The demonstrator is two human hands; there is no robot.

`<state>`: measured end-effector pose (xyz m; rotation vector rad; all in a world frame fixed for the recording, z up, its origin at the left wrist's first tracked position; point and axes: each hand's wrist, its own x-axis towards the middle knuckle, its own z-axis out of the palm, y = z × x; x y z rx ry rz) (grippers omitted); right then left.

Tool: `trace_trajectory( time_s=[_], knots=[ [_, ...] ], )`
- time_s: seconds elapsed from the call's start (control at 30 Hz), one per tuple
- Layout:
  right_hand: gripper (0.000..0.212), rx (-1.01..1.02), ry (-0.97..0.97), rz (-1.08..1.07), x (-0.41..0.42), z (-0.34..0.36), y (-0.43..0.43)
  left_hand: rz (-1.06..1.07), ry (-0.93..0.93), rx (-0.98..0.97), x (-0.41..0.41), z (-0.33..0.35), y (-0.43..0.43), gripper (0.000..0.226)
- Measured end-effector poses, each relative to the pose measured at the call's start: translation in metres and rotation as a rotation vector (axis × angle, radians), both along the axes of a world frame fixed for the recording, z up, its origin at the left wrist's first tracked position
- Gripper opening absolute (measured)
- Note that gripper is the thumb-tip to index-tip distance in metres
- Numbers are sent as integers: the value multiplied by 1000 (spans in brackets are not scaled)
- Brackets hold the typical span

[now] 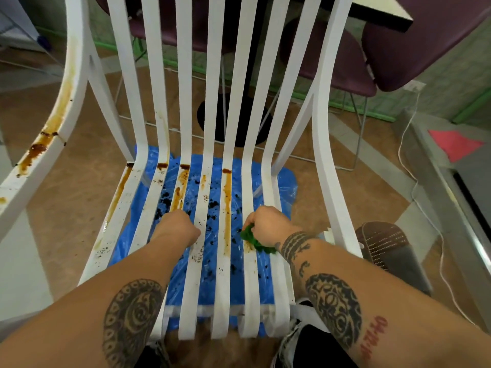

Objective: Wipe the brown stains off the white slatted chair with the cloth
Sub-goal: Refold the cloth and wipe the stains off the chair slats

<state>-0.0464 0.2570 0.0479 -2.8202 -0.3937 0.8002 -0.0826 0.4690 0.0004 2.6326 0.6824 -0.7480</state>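
Tattooed forearms [132,309] fill the bottom of the frame and reach up to its middle. By far the largest thing is the white slatted chair [215,75], which runs from the top edge down to the bottom centre. Its 7 seat slats lie over a blue plastic sheet [285,187] spread on the floor beneath.

Brown stains [227,208] mark most of the seat. 1 long streak runs down the 5th slat from the left, dark blobs sit at the bend where seat meets back, and more streaks run along the armrest [39,147] at the left of the frame.

The left hand [178,227] sits knuckles-up on the 3rd slat at centre frame. Its fingers are hidden underneath, so I cannot tell whether they hook round the slat or only rest there. The right hand [268,224], right of centre, is clamped on the bunched green cloth [255,241] and presses it onto the 6th slat, over a faint brown smear.

The step in hand looks like scrubbing that 6th slat. It would probably go best with firm strokes along the slat's length, with the left hand bracing the chair. Opening the cloth out would put more of its surface on the slat. The thick blobs at the bend seem likely to smear, so blotting them first seems wise.
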Motion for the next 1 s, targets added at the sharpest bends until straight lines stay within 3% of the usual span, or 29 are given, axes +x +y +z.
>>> trace_trajectory(
  time_s=[0.13, 0.3, 0.5, 0.73, 0.87, 1.0],
  knots=[
    [41, -42, -55, 40, 17, 6, -2, 13, -24, -11, -1, 2, -1, 37],
    [40, 52, -141, -5, -20, -22, -6, -12, -17, 17, -2, 0, -1, 37],
    [42, -32, 22, 174, -23, -2, -12, -23, -19, 17, -3, 4, -2, 37],
    [39, 49, -93, -111, -41, -16, -4, -47, -63, 20, -8, 0, 0, 41],
    [35, -24, 9, 15, -45, -7, 1, -34, -60, -3, -10, 1, 1, 40],
    [33, -121, -114, 119, -15, 6, 13, -3, -83, -30, -9, 0, 1, 36]
  ],
)
